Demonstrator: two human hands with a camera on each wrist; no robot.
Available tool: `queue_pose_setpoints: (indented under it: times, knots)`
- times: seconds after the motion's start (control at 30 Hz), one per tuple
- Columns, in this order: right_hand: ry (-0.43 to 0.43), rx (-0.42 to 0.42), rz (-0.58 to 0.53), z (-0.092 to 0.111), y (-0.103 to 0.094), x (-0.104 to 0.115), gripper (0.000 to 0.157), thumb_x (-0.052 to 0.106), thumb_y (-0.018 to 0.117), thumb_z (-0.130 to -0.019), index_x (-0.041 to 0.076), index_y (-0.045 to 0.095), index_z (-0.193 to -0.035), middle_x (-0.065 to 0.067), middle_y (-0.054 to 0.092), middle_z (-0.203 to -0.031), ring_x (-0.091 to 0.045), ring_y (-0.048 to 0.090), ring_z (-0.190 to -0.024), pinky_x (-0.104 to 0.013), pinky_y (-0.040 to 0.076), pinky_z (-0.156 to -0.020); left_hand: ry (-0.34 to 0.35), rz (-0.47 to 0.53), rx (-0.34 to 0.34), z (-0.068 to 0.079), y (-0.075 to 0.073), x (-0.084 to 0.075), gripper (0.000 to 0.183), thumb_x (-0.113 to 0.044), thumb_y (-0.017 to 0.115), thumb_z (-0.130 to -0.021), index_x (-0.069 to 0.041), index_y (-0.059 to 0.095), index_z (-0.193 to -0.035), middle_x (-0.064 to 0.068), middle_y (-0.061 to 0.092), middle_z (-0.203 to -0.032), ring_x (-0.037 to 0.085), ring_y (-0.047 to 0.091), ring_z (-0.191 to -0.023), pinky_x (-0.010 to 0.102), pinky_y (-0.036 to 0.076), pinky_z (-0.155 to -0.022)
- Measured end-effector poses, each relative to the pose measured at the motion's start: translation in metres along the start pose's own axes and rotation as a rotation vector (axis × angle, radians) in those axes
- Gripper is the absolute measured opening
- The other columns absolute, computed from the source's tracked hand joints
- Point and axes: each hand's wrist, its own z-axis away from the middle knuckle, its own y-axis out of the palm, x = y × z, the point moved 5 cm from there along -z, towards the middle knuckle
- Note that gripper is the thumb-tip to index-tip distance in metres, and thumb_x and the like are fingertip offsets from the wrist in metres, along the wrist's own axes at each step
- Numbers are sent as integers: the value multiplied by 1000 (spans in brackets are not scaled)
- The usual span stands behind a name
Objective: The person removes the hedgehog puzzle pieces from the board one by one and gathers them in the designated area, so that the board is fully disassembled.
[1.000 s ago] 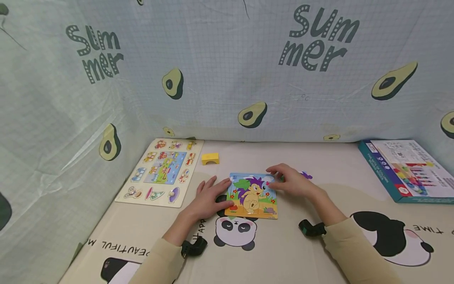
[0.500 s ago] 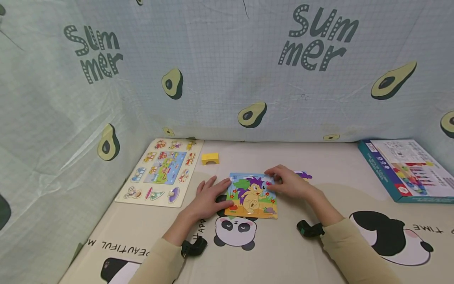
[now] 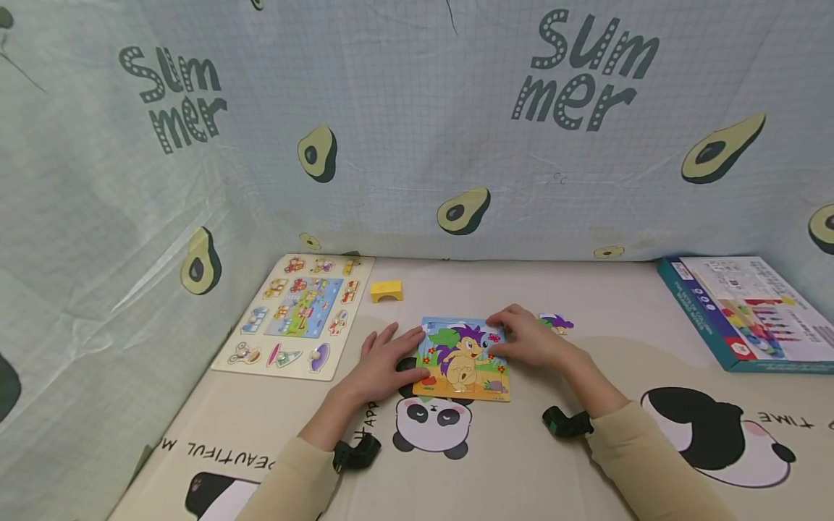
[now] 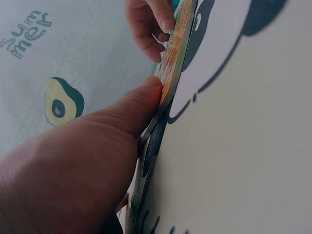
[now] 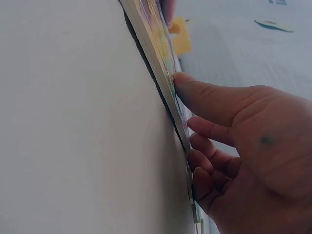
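Note:
A square jigsaw puzzle point(image 3: 465, 359) with a purple-haired hedgehog lies flat on the cloth in front of the person. On its left side rests the left hand point(image 3: 383, 367), fingers stretched toward the upper corner and thumb on the lower edge. The right hand point(image 3: 536, 339) bends round the upper right corner. In the right wrist view its thumb point(image 5: 195, 90) touches the printed face, while the other fingers curl against the board's side edge. Just beyond that hand lies a loose purple-and-green printed piece point(image 3: 557, 323), partly hidden by it.
To the left lies a wooden peg board point(image 3: 332, 365) with vehicle pictures. A yellow arch block point(image 3: 386, 291) stands near the back. At the far right is a flat teal box point(image 3: 736, 347). Printed curtain point(image 3: 391, 108) closes the back and left side.
The right hand has shifted slightly left and toward the person along the puzzle's upper right corner, uncovering more of the loose piece. Left hand and puzzle stay put.

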Motion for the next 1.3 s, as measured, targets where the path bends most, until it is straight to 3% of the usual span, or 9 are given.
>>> queue_pose_setpoints:
  times: [0.6, 0.8, 1.03, 1.3]
  knots:
    - [17, -39, -29, -2, 4, 5, 57, 16, 80, -88, -2, 53, -135, -19, 48, -132, -35, 47, -119, -52, 43, -106, -1, 2, -3, 1, 1, 1, 70, -45, 68, -95, -16, 44, -155, 0, 38, -160, 34, 11, -152, 58, -3, -118]
    - [3, -70, -58, -3, 0, 6, 44, 12, 75, -92, 2, 57, -131, -14, 54, -124, -30, 53, -109, -47, 50, -98, 0, -2, 2, 0, 1, 1, 70, -46, 67, -95, -16, 44, -155, 0, 38, -160, 34, 11, -152, 58, -3, -118]
    - [8, -92, -126, -3, -1, 5, 30, 8, 65, -99, 8, 58, -128, -4, 58, -94, -22, 53, -86, -34, 51, -77, 1, 1, 1, 0, 0, 0, 70, -45, 67, -95, -16, 44, -155, 0, 38, -160, 35, 10, -152, 58, -3, -118]
    - [6, -103, -140, -2, -3, 4, 27, 9, 63, -100, 8, 59, -126, -3, 57, -90, -21, 52, -84, -32, 49, -73, -2, -3, 3, -1, 0, 0, 71, -45, 68, -95, -16, 43, -155, 1, 38, -160, 35, 11, -152, 58, -2, -118]
